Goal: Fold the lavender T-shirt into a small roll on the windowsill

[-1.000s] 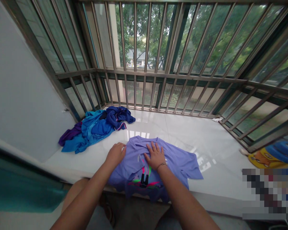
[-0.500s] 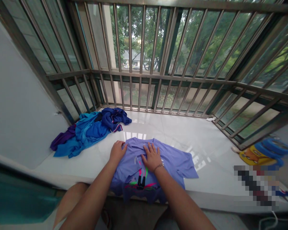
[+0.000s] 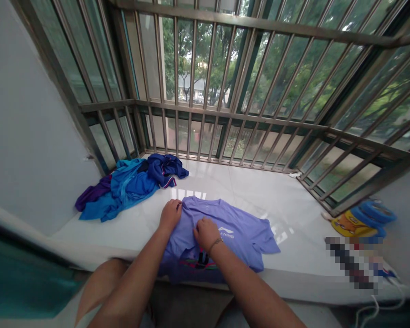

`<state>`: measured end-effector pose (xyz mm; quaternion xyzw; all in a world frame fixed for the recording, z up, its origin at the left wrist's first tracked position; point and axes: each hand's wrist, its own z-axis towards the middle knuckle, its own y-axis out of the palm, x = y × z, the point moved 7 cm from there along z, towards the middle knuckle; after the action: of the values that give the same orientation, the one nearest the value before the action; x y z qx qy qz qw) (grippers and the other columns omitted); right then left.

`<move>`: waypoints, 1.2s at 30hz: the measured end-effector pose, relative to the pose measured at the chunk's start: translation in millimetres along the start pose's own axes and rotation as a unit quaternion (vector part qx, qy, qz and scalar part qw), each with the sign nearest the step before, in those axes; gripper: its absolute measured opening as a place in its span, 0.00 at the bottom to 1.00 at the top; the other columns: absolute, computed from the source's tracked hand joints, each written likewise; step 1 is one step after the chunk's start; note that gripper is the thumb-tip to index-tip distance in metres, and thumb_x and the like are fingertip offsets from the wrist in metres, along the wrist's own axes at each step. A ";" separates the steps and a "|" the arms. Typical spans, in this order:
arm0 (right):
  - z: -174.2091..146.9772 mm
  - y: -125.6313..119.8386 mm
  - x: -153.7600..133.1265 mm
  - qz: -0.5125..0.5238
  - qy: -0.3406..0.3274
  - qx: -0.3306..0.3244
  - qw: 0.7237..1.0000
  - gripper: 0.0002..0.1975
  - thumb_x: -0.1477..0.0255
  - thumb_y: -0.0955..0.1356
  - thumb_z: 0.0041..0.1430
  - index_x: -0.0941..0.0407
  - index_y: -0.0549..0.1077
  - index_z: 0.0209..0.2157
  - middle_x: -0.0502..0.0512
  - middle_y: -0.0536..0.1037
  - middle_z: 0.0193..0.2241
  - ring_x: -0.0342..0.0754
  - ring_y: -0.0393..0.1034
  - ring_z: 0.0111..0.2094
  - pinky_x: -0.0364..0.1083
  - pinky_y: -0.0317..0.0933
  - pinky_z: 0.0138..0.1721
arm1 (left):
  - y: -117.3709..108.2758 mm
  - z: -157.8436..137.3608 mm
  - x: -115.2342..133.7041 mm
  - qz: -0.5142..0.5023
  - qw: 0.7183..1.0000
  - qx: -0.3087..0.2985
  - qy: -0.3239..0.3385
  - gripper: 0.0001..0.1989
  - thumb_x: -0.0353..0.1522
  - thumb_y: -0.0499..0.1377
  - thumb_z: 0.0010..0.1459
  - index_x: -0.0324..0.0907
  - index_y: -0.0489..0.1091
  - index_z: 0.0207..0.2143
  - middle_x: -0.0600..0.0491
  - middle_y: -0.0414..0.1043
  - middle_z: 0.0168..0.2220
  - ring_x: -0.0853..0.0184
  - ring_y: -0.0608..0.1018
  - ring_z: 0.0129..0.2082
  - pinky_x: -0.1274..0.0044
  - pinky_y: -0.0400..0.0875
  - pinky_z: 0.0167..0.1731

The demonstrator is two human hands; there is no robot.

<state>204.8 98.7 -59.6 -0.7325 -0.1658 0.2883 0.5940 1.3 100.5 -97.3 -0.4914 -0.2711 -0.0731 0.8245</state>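
Observation:
A lavender T-shirt (image 3: 244, 228) lies spread on the white sill, a white logo and lettering on its chest and a black and bright-coloured print lower down. Its lower part hangs over the sill's front edge. At the shoulder on the left side, my left hand (image 3: 171, 214) has its fingers closed on the fabric. My right hand (image 3: 207, 233), with a bracelet at the wrist, is on the chest just left of the logo. Its fingers are curled in on the cloth, and the fingertips are partly hidden.
Crumpled blue and purple clothes (image 3: 131, 187) are heaped at the left by the wall. Metal window bars (image 3: 222, 109) enclose the white sill (image 3: 259, 184). To the right stand a blue and yellow container (image 3: 362, 218), a blurred-out patch and a white cable (image 3: 376, 305).
My right hand has gone from lying flat with spread fingers to curled fingers, shifting slightly left and uncovering the logo. The left hand stays at the shoulder. The view has tilted slightly.

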 end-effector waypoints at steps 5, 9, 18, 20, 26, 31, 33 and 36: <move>-21.9 3.3 -11.1 0.113 0.003 0.040 0.993 0.10 0.69 0.64 0.77 0.57 0.77 0.46 0.58 0.84 0.41 0.51 0.79 0.43 0.45 0.59 0.40 | -1.0 0.1 2.1 -0.013 1.000 0.017 0.018 0.12 0.30 0.53 0.69 0.44 0.76 0.47 0.44 0.79 0.46 0.56 0.79 0.49 0.66 0.73 0.55; -56.5 17.4 -21.6 0.180 -0.012 0.039 0.983 0.08 0.69 0.66 0.75 0.55 0.76 0.42 0.54 0.84 0.36 0.48 0.78 0.37 0.45 0.53 0.35 | -1.2 0.1 3.3 -0.021 0.999 0.019 0.023 0.12 0.31 0.52 0.70 0.43 0.77 0.44 0.45 0.79 0.44 0.57 0.79 0.47 0.66 0.73 0.53; -51.4 23.4 -3.4 0.162 0.051 0.000 0.986 0.10 0.66 0.68 0.74 0.55 0.80 0.43 0.58 0.86 0.39 0.51 0.81 0.42 0.45 0.59 0.38 | 2.3 -2.3 7.9 -0.016 0.999 -0.012 0.032 0.08 0.35 0.59 0.68 0.44 0.76 0.36 0.48 0.78 0.38 0.59 0.79 0.41 0.69 0.70 0.47; -31.0 10.1 6.0 0.144 0.077 0.007 0.987 0.12 0.64 0.67 0.75 0.55 0.81 0.45 0.59 0.87 0.41 0.53 0.82 0.45 0.45 0.61 0.41 | 2.6 -2.4 8.8 -0.015 0.999 -0.018 0.033 0.07 0.35 0.60 0.68 0.44 0.76 0.36 0.49 0.79 0.38 0.59 0.79 0.42 0.70 0.69 0.47; 57.2 -23.4 18.0 0.116 0.098 0.018 0.988 0.22 0.56 0.65 0.76 0.58 0.83 0.48 0.66 0.86 0.47 0.57 0.81 0.52 0.47 0.66 0.48 | 1.2 -3.2 13.9 -0.015 0.999 -0.028 0.042 0.07 0.33 0.60 0.68 0.44 0.76 0.36 0.49 0.79 0.38 0.60 0.78 0.41 0.70 0.68 0.45; 120.9 -18.9 10.5 0.114 0.089 -0.005 0.989 0.24 0.53 0.67 0.72 0.58 0.86 0.42 0.69 0.86 0.46 0.59 0.82 0.51 0.48 0.68 0.49 | -0.4 -4.2 15.9 -0.017 0.999 -0.025 0.044 0.07 0.32 0.60 0.68 0.44 0.76 0.35 0.50 0.79 0.36 0.61 0.78 0.40 0.71 0.68 0.44; 136.7 -15.1 8.1 0.118 0.080 -0.013 0.990 0.17 0.59 0.71 0.69 0.57 0.86 0.39 0.68 0.87 0.45 0.58 0.82 0.50 0.47 0.68 0.49 | 0.1 -4.2 13.6 -0.020 0.999 -0.022 0.039 0.07 0.32 0.60 0.68 0.44 0.76 0.35 0.50 0.79 0.36 0.61 0.78 0.40 0.71 0.68 0.44; 152.4 -15.1 12.4 0.135 0.077 -0.003 0.988 0.11 0.68 0.71 0.67 0.57 0.86 0.37 0.67 0.87 0.45 0.56 0.81 0.50 0.45 0.67 0.49 | 0.9 -3.3 6.4 -0.025 0.999 -0.012 0.019 0.08 0.32 0.58 0.69 0.44 0.75 0.35 0.50 0.78 0.36 0.61 0.78 0.39 0.71 0.69 0.44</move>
<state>121.6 227.6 -67.4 -0.7696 -0.0200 0.3086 0.5586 8.2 99.1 -95.9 -0.4930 -0.2670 -0.1063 0.8212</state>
